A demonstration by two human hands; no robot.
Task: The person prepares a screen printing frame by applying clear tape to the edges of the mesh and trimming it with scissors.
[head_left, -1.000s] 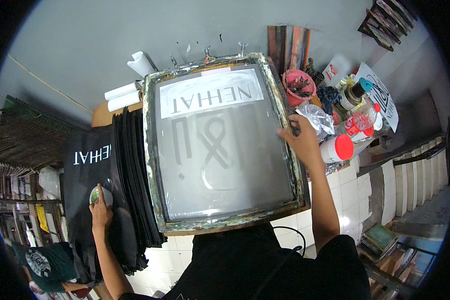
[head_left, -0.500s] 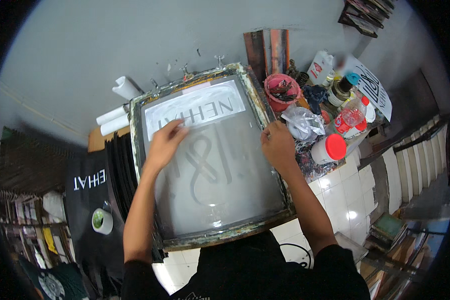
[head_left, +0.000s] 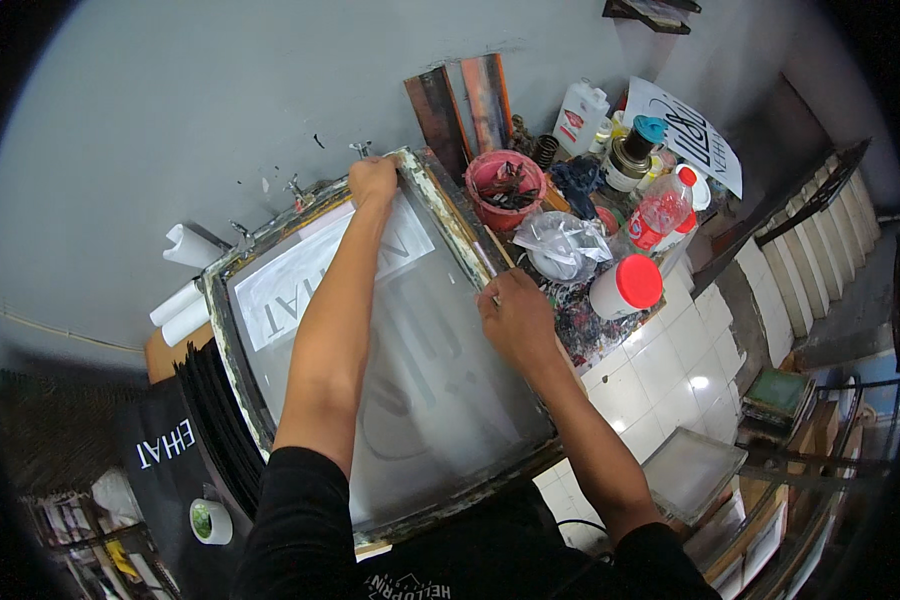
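I see pink bucket (head_left: 494, 214), white jug (head_left: 578, 118) beyond it, clear bottle (head_left: 662, 210) near red-lidded jar (head_left: 622, 289), white rolls (head_left: 183, 312) near grey wall (head_left: 220, 90)

Roll (head_left: 223, 525) left of frame (head_left: 450, 380); bucket (head_left: 492, 217) right

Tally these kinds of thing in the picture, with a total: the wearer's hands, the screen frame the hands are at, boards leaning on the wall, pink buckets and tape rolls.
Hands: 2
Screen frame: 1
Leaning boards: 2
Pink bucket: 1
Tape roll: 1
Total: 7
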